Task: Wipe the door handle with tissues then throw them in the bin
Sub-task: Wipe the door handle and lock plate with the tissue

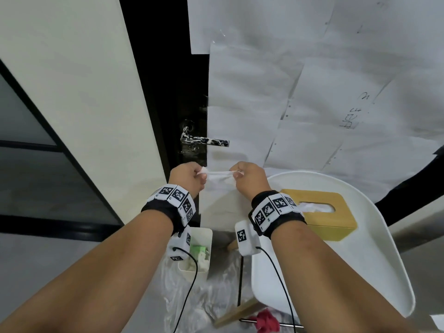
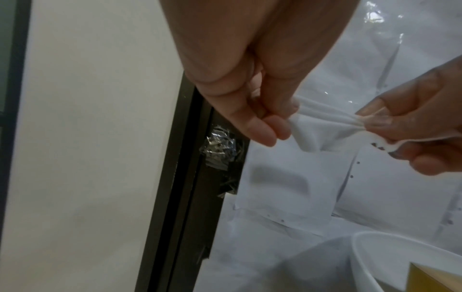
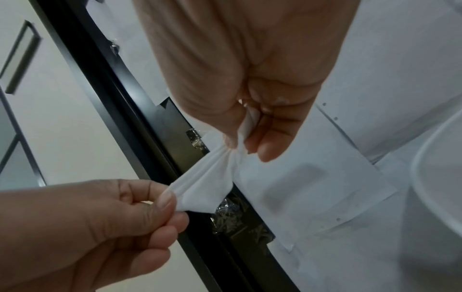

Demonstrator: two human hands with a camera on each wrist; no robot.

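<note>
A white tissue [image 1: 219, 177] is stretched between both hands, just below the door handle. My left hand [image 1: 189, 177] pinches its left end and my right hand [image 1: 247, 179] pinches its right end. The left wrist view shows the tissue [image 2: 322, 126] pulled taut from my left fingertips [image 2: 272, 130] to the right hand [image 2: 420, 128]. In the right wrist view the tissue [image 3: 212, 183] runs from my right hand [image 3: 247, 136] down to the left hand [image 3: 140, 209]. The door handle [image 1: 206, 141] is a dark lever smeared with white, on the black door edge. A small white bin [image 1: 208, 236] holding scraps sits on the floor below my left wrist.
A yellow tissue box [image 1: 322, 213] with a tissue sticking out stands on a white round chair seat [image 1: 374, 260] at my right. White paper sheets [image 1: 312, 80] cover the door. Clear plastic film [image 1: 204, 296] and a red crumpled thing [image 1: 265, 322] lie on the floor.
</note>
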